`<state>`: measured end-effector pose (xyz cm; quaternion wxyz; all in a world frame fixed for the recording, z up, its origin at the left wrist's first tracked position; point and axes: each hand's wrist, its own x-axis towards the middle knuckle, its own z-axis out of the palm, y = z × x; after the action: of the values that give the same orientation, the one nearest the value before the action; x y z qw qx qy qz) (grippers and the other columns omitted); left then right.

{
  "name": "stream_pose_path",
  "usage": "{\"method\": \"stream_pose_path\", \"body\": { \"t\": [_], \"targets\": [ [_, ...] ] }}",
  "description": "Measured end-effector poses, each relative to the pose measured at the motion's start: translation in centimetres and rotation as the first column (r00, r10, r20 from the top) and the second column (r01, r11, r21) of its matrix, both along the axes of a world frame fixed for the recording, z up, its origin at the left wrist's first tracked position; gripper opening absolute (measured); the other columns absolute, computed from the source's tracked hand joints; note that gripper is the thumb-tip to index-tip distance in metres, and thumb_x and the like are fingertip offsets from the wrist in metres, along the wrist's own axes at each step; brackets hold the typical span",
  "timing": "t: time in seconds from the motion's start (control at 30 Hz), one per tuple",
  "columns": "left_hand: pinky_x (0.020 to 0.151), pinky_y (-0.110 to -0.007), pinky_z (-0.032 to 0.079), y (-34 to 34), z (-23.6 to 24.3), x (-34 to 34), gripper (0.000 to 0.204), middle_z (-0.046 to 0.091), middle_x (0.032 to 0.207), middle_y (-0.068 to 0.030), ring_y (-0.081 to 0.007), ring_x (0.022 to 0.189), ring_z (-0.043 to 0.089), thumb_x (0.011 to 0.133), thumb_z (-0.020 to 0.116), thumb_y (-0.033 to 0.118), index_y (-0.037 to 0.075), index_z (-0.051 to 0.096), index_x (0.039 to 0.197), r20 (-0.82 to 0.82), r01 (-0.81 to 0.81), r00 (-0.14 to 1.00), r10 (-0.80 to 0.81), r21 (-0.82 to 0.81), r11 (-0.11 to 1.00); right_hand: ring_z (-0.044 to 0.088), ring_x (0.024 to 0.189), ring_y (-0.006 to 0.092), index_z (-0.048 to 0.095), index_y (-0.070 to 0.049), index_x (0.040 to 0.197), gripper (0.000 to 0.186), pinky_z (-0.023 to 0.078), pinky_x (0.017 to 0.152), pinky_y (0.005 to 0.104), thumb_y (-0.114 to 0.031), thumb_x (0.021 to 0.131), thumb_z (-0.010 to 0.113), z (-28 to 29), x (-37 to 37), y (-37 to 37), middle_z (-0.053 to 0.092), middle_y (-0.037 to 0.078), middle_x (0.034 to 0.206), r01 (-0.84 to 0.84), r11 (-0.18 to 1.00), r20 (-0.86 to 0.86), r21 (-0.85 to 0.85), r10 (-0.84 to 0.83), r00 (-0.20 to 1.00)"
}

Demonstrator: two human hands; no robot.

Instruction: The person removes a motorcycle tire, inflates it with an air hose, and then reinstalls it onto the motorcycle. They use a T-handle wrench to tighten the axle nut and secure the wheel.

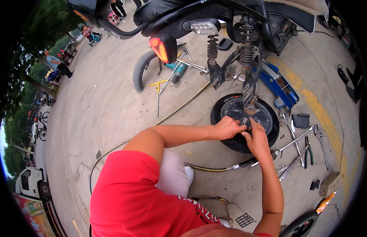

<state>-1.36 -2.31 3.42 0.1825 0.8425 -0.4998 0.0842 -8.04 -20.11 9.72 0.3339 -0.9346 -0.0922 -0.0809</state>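
A black tyre (275,128) on a dark wheel (231,108) lies flat on the ground below the raised rear of a scooter. Over the near part of this wheel my two hands meet. My left hand (227,128) is closed, its fingertips pinched together; what is in them, if anything, is too small to make out. Close beside it, my right hand (258,140) has its index finger stretched out and its thumb apart, pointing at the left fingertips. Just beyond the hands, a rusty, greasy metal part (250,108) hangs over the wheel's middle under the shock absorber (247,47).
A hose (179,106) curves across the concrete. Right of the wheel lie an adjustable wrench (322,144), pliers (308,152), a blue curved panel (276,85) and a stone (330,184). A teal power drill (178,72) and T-handle wrenches (158,98) lie at the far left.
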Motion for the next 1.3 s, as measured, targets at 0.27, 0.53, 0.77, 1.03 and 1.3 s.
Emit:
{"method": "stream_pose_path", "body": {
  "t": [0.27, 0.53, 0.77, 1.03, 1.3],
  "targets": [
    [0.048, -0.042, 0.046, 0.6, -0.3, -0.1, 0.018, 0.055, 0.067, -0.0108, -0.0311, 0.06, 0.062, 0.078, 0.067, 0.021, 0.012, 0.056, 0.09, 0.002, -0.027, 1.0, 0.027, 0.003, 1.0, 0.066, 0.076, 0.0212, 0.061, 0.002, 0.112, 0.039, 0.053, 0.062, 0.0291, -0.033, 0.096, 0.056, -4.7, -9.4, -9.5, 0.068, 0.012, 0.091, -0.063, 0.757, -0.759, 0.651, 0.648, -0.062],
    [0.049, -0.042, 0.046, 0.0, -0.1, -0.2, 0.02, 0.055, 0.067, -0.0111, -0.0319, 0.061, 0.062, 0.079, 0.067, 0.025, 0.012, 0.056, 0.089, -0.011, -0.024, 1.0, 0.024, -0.025, 0.999, 0.048, 0.119, 0.0273, 0.053, -0.006, 0.116, 0.04, 0.041, 0.1, 0.0473, -0.035, 0.09, 0.066, -21.9, -13.1, -7.1, 0.056, 0.012, 0.118, 0.836, -0.04, -0.757, 0.547, 0.404, 0.514],
    [0.05, -0.043, 0.046, 1.1, -0.3, -0.6, 0.02, 0.056, 0.067, -0.0114, -0.0322, 0.061, 0.062, 0.081, 0.067, 0.025, 0.011, 0.056, 0.09, -0.009, -0.053, 0.999, 0.053, -0.022, 0.998, 0.053, 0.106, 0.0196, 0.056, -0.015, 0.108, 0.03, 0.041, 0.099, 0.0459, -0.029, 0.086, 0.071, -22.5, -12.4, -4.7, 0.057, 0.001, 0.105, 0.798, -0.185, -0.689, 0.573, 0.418, 0.592],
    [0.049, -0.043, 0.046, 0.0, -0.1, 0.0, 0.019, 0.055, 0.065, -0.0112, -0.0321, 0.06, 0.062, 0.083, 0.065, 0.026, 0.011, 0.054, 0.086, 0.015, -0.024, 1.0, 0.024, -0.032, 0.999, 0.048, 0.116, 0.0189, 0.056, -0.017, 0.111, 0.027, 0.036, 0.103, 0.0457, -0.02, 0.087, 0.068, -21.5, -10.8, -2.4, 0.056, 0.001, 0.115, 0.738, -0.193, -0.627, 0.647, 0.415, 0.659],
    [0.052, -0.043, 0.046, 0.1, -0.1, -0.1, 0.017, 0.058, 0.072, -0.0113, -0.0347, 0.066, 0.061, 0.085, 0.066, 0.021, 0.01, 0.055, 0.091, -0.037, -0.077, 0.996, 0.079, 0.036, 0.996, 0.063, 0.088, 0.0228, 0.053, -0.003, 0.112, 0.035, 0.056, 0.078, 0.0362, -0.023, 0.088, 0.068, -22.8, -7.0, 2.2, 0.06, 0.008, 0.102, 0.86, -0.086, -0.844, 0.503, 0.166, 0.51]
  ]
}}
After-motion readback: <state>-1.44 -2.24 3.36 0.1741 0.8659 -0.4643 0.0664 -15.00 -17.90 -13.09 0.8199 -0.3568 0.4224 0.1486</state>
